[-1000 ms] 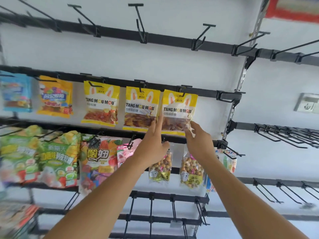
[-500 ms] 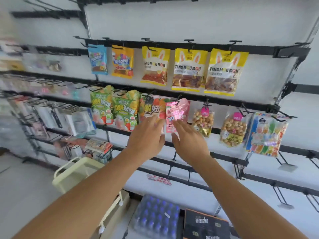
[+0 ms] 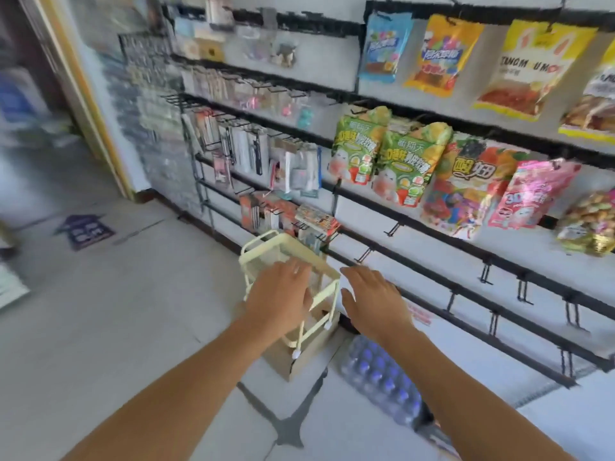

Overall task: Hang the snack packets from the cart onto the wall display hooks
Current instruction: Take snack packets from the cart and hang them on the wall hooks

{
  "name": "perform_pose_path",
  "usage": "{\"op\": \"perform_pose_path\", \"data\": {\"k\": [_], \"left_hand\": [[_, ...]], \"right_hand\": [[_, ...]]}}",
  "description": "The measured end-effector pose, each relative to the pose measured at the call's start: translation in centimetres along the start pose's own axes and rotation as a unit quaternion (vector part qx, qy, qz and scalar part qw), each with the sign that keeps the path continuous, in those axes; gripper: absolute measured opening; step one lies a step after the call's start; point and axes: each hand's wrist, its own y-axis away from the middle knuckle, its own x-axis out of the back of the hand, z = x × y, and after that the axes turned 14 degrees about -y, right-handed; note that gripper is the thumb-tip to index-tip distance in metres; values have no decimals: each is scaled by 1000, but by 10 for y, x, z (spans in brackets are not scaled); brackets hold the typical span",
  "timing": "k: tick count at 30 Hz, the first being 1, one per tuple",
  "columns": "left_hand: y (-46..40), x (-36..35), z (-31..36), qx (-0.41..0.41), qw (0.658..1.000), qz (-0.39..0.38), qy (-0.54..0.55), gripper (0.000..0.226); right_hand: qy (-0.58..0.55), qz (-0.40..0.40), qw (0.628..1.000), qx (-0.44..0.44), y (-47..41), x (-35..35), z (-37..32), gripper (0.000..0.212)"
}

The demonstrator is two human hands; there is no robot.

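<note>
1. Both hands are empty. The left hand (image 3: 283, 294) hovers with relaxed, spread fingers over the top of the pale yellow cart (image 3: 266, 251); the right hand (image 3: 372, 297) is stretched out flat just beside the cart, on the wall side, holding nothing.
2. The cart stands on the floor (image 3: 116, 327) close against the wall display. Whether any snack packets lie in its top tray cannot be told: the left hand covers much of it and the picture is blurred.
3. Done, by the look of it: two rows of packets hang on the wall, among them a blue packet (image 3: 384, 44), an orange-yellow packet (image 3: 439, 54) and a yellow rabbit packet (image 3: 529, 68) above, and two green packets (image 3: 404, 164), a fruit-print packet (image 3: 466, 188) and a pink packet (image 3: 532, 194) below.
4. Left, in my judgement: the lower rail of empty hooks (image 3: 486, 272) carries nothing, so more hanging seems due.
5. The likely step in hand is reaching to the cart for the next packet.
6. A wrapped pack of bottles (image 3: 382, 377) lies on the floor beside the cart.
</note>
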Motion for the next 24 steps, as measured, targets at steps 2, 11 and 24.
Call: {"op": "perform_pose_path", "data": {"k": [2, 11, 24], "left_hand": [[21, -20, -40, 15, 1000, -21, 4, 44], [67, -100, -156, 57, 993, -98, 45, 39], [-33, -215, -249, 14, 970, -237, 46, 40]], "right_hand": [[0, -47, 999, -6, -7, -36, -31, 44], [-56, -123, 991, -21, -39, -153, -130, 46], [-81, -224, 962, -132, -154, -287, -110, 48]]}}
